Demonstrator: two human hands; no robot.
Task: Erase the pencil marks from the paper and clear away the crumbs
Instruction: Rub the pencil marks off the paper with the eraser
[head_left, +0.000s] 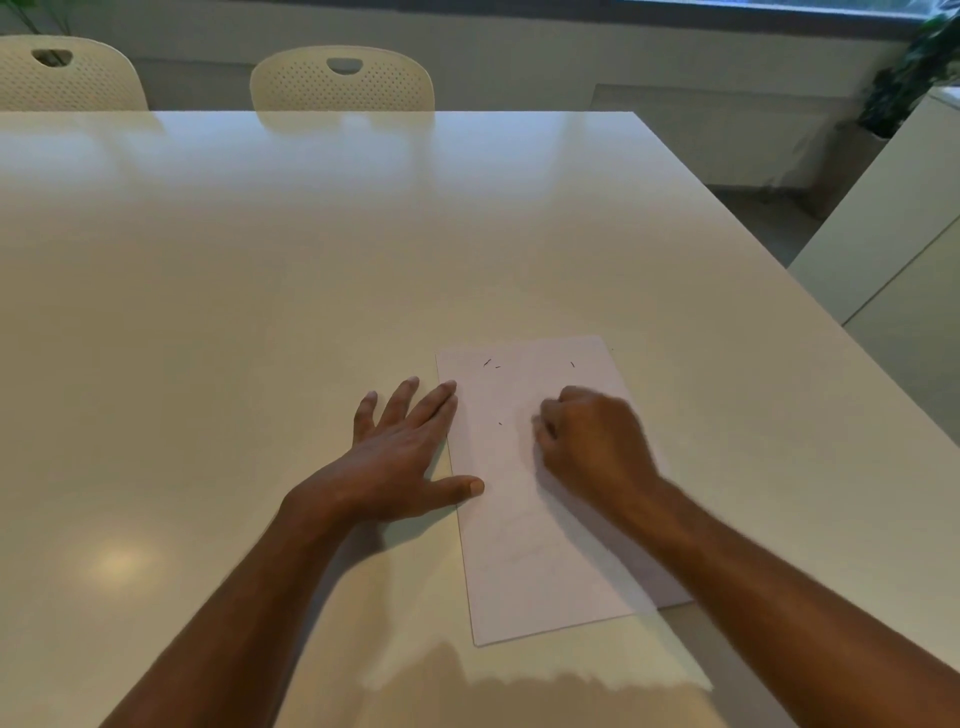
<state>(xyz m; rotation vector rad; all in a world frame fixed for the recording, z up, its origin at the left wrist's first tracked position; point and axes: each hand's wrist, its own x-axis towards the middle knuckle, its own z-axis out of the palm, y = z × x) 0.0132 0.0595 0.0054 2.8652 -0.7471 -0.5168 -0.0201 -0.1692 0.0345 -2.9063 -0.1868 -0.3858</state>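
Lying flat toward the tabletop's (311, 291) near right corner, a white rectangular sheet of paper (524, 519) carries a few short dark eraser crumbs (488, 362) near its far edge and faint pencil marks lower down. The left hand (400, 457) rests flat at the sheet's left edge, fingers (436, 402) spread straight, forefinger and thumb tip on the paper. The right hand (592, 436) sits on the sheet with fingers curled tight; what it grips I cannot tell. Two cream perforated chairs (343, 78) stand beyond the far edge.
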